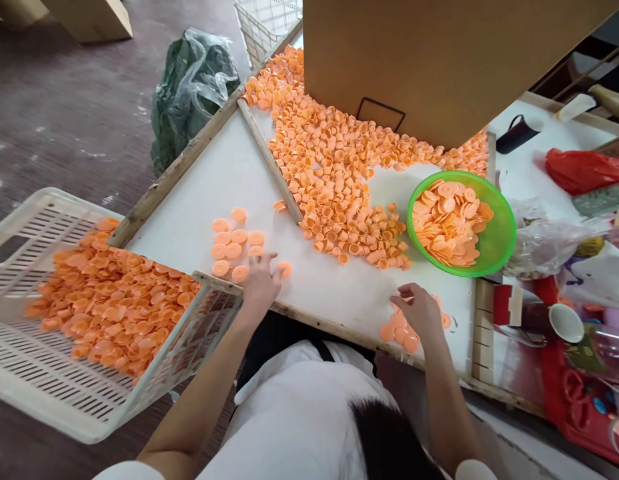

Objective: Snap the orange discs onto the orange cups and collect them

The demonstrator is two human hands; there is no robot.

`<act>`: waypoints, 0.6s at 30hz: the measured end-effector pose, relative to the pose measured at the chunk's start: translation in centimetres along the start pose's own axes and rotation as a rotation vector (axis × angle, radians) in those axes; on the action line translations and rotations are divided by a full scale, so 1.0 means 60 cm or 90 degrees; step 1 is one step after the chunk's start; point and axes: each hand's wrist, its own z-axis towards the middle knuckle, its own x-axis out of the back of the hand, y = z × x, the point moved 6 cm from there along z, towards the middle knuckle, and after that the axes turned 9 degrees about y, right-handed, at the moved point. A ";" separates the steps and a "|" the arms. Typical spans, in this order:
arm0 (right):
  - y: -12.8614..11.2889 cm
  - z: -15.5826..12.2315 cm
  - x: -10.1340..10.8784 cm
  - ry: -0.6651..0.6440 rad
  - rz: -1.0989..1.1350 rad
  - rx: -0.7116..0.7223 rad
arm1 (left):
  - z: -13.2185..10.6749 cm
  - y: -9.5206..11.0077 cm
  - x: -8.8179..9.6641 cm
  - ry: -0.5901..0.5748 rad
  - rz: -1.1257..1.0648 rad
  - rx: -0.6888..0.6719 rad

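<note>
My left hand [261, 285] is low over the white tabletop with its fingers apart, beside several flat orange plastic discs [233, 251] laid out in loose rows. A single orange disc [285, 269] lies just right of its thumb. My right hand [418, 308] hovers over a small heap of orange discs [400, 331], partly hiding them; thumb and fingers are parted, and nothing shows between them. Beyond it a green bowl [512, 230] holds many similar orange discs. A large spread of small orange cup-shaped pieces [339, 173] covers the far part of the table.
A white slotted crate [54, 203] full of orange pieces stands at the left, against the table's wooden edge [179, 163]. A wooden strip [272, 163] borders the cup pieces. A cardboard box [414, 60] rises behind. Cups, bags and a red tray [554, 400] crowd the right.
</note>
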 end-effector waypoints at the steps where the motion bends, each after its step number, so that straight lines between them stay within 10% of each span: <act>1: 0.014 0.003 0.009 0.002 -0.047 0.019 | 0.005 0.005 0.012 0.030 0.010 -0.011; 4: 0.038 0.010 0.007 -0.007 -0.155 0.059 | -0.002 0.056 -0.012 -0.014 -0.032 -0.103; 10: 0.036 0.016 -0.014 -0.008 -0.180 0.085 | -0.036 0.173 -0.166 -0.204 -0.047 -0.320; 18: 0.049 0.020 0.022 -0.013 -0.063 0.044 | -0.057 0.155 -0.196 -0.301 -0.257 -0.200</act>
